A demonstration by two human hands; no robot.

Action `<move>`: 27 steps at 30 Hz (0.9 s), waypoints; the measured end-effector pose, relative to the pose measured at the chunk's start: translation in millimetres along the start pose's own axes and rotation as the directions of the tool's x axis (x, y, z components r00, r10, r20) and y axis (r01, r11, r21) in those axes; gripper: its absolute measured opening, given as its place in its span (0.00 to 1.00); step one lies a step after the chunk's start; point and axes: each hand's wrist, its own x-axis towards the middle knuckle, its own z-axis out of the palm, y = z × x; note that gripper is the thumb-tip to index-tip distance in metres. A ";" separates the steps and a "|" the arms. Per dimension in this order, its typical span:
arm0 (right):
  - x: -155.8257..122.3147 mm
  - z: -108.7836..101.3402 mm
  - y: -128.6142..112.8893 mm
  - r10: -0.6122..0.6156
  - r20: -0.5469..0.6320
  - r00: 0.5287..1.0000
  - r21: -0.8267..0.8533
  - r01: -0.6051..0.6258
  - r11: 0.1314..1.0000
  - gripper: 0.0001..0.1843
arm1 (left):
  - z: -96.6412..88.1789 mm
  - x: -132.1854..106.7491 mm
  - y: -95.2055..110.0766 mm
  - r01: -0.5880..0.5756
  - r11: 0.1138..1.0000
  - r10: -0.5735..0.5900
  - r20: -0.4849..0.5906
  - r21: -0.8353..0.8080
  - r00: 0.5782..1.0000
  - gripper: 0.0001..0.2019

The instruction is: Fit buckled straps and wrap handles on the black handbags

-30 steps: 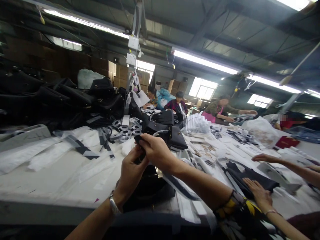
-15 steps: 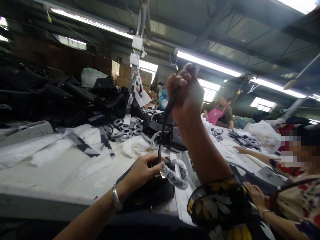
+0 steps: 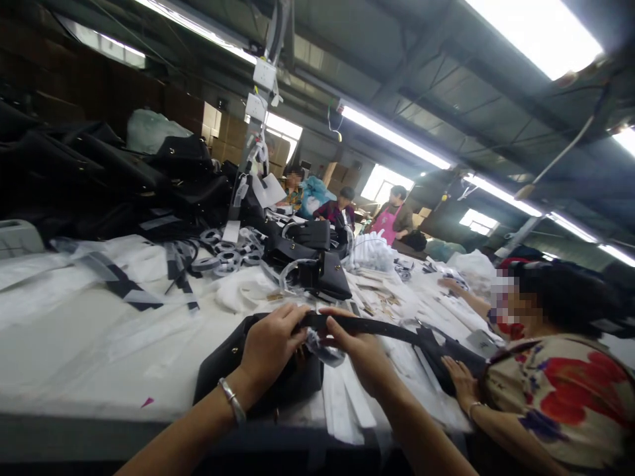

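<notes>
A black handbag (image 3: 218, 370) rests near the table's front edge, below my hands. My left hand (image 3: 275, 340) is closed at the top of the bag, its fingers pinching the end of a black strap (image 3: 381, 326). From there the strap runs right, with small holes along it. My right hand (image 3: 354, 340) grips the strap close beside the left, thumb on top. Between the hands hangs a piece wrapped in clear plastic (image 3: 325, 354), probably the bag's handle. The fingers hide where strap and bag meet.
White strips (image 3: 347, 403) lie right of the bag. Behind it stand more black bags (image 3: 332, 274) and plastic-wrapped rings (image 3: 228, 258). A co-worker's hand (image 3: 461, 383) rests on dark material at the right. Plastic-taped black straps (image 3: 124, 284) lie to the left.
My right hand has come down from high above the bag to beside my left hand. The strap, stretched upward before, now extends to the right. The view has turned right.
</notes>
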 end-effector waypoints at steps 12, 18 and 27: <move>-2.6 -18.1 35.1 0.168 -0.001 0.986 0.485 -0.147 0.862 0.18 | -28.0 2.8 -19.5 0.269 0.700 -0.009 0.368 -0.661 0.930 0.17; -5.7 -15.6 46.2 0.266 -0.049 0.963 0.662 -0.168 0.730 0.14 | -31.9 2.0 -12.9 0.270 0.740 -0.021 0.380 -0.616 0.925 0.14; -7.0 -11.6 58.6 0.275 -0.129 0.953 0.728 -0.098 0.679 0.10 | -33.5 1.1 -9.5 0.272 0.757 -0.020 0.395 -0.594 0.918 0.12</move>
